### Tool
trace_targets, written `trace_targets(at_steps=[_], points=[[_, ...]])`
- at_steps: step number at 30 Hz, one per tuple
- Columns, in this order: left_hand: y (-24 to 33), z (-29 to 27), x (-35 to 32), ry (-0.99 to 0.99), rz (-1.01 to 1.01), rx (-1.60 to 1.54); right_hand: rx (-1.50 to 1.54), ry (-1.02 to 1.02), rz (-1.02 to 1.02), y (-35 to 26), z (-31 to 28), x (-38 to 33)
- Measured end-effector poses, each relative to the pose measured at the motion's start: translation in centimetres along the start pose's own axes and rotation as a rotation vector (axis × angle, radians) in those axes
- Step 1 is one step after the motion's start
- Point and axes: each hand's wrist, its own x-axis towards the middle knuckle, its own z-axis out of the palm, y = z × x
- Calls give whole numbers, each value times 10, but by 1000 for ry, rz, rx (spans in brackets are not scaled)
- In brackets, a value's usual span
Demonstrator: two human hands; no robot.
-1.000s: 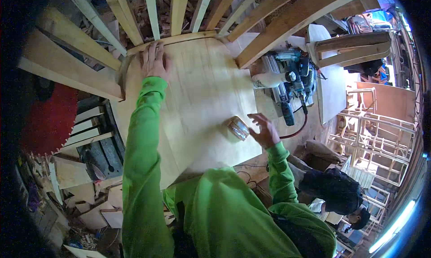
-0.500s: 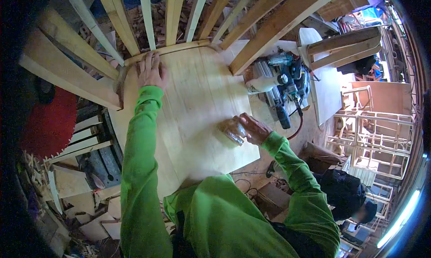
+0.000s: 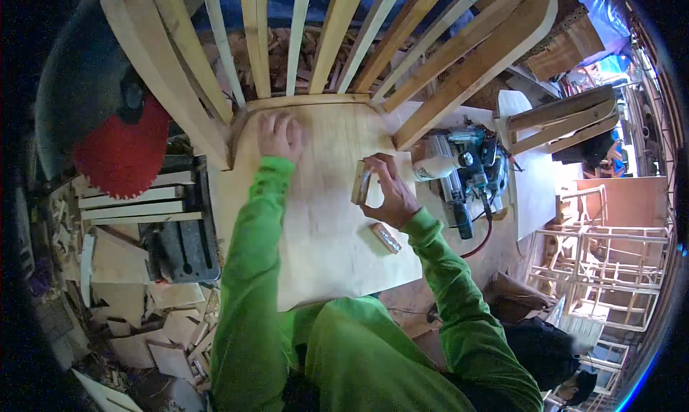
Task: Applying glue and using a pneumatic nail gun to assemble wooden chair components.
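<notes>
A pale wooden chair seat (image 3: 326, 218) lies in front of me, with a fan of wooden back slats (image 3: 334, 35) rising along its far edge. My left hand (image 3: 283, 136) rests near the seat's far left corner, holding nothing; its slightly bent fingers are a little blurred. Over the seat's right side, my right hand (image 3: 391, 189) grips a small flat wooden block (image 3: 361, 184) between thumb and fingers, tilted up on its edge. Just below that hand lies a second small block (image 3: 386, 237) with a shiny, wrapped-looking top.
Right of the seat, a white bottle (image 3: 438, 167) lies beside power tools (image 3: 466, 168) with a red hose. A red toothed saw blade (image 3: 125, 150) stands at the left, above wood strips (image 3: 140, 202) and offcuts (image 3: 161, 340). Another person (image 3: 549, 354) is at lower right.
The shiny-topped block now lies on the seat, and my right hand holds a block higher up and farther left. My left hand's fingers have drawn in from the far rail. The view has shifted.
</notes>
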Motion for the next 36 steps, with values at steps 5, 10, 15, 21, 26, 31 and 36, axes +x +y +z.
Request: trace_targets(at_steps=[5, 10, 15, 21, 26, 31, 36], points=[[39, -60, -45, -496, -785, -1115, 142, -65, -97, -35, -3, 15], [60, -111, -41, -724, -767, -1537, 236, -105, -215, -53, -10, 20], [76, -158, -23, -633, -726, -1552, 433, -139, -162, -63, -12, 19], [78, -179, 5, -749, -676, -1335, 462, -120, -208, -70, -13, 19], [87, -180, 21, -747, -607, -1110, 514, -42, -212, -56, -4, 21], [25, -146, 49, -612, -381, -745, 243, 19, -32, 40, 46, 28], [-35, -111, 112, -772, -239, -147, -117, 299, 40, 120, 80, 26]])
